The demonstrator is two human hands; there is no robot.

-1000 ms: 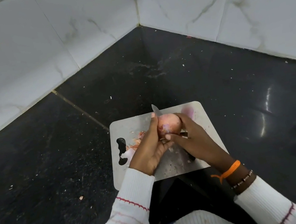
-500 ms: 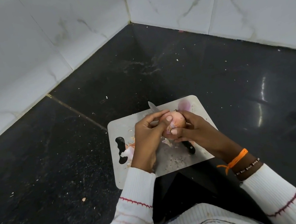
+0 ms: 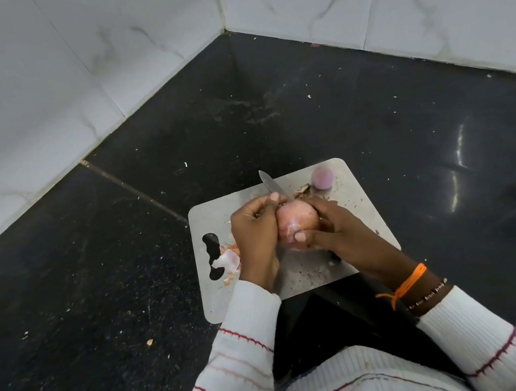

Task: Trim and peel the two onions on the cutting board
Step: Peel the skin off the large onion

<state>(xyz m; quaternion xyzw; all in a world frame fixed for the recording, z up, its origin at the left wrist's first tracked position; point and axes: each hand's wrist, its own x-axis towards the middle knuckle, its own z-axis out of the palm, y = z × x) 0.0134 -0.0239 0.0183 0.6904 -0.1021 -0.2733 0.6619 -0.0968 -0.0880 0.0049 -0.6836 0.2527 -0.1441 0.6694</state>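
Black counter [image 3: 95, 288] | one onion [image 3: 296, 223] (pink) | both hands [image 3: 255, 243] [image 3: 340, 233] clasp it

Both hands held an onion [image 3: 298, 222] over the cutting board [image 3: 345, 201]: left hand [image 3: 257, 239] gripping its left side, right hand [image 3: 340, 233] cupping its right. A knife [image 3: 271, 185] lay behind; a peeled onion [image 3: 322, 177] sat at the far-right corner, peels [image 3: 230, 260] at left.

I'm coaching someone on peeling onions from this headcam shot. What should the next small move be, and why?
Probably pull the loosened skin down and off with the left hand, while the right hand turns the onion. The onion still looks covered in pinkish skin, both hands grip it above the cutting board, and the knife lies unused beneath them.
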